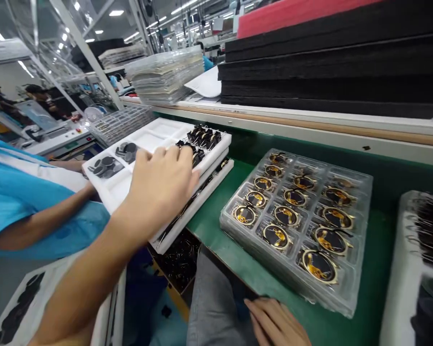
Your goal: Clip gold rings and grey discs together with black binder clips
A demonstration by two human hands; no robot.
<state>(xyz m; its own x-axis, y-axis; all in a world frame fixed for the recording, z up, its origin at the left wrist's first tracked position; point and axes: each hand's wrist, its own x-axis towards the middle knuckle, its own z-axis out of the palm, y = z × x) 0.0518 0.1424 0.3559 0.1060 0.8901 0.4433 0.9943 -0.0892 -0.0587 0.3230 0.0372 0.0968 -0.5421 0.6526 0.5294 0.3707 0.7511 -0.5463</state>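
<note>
Over a white foam tray (117, 192) my left hand (162, 185) bends its fingers down, close to small black parts with metal pins (204, 137). Its fingertips are hidden, so what they hold cannot be made out. My right hand (277, 322) is low in the frame, fingers loosely extended, holding nothing visible, near the green table's edge. Between the hands and the shelf, a stack of clear plastic trays (292, 269) carries round gold-rimmed watch pieces (285, 216) with black and orange faces. Round dark discs (106, 166) lie in the foam tray's left compartments.
A person in a blue top (39, 211) touches the foam tray's left side. Black foam slabs (310, 72) and stacked clear trays (166, 77) stand on the shelf (310, 129). Another white tray (400, 269) with dark parts is at right. An open bin (180, 259) sits below.
</note>
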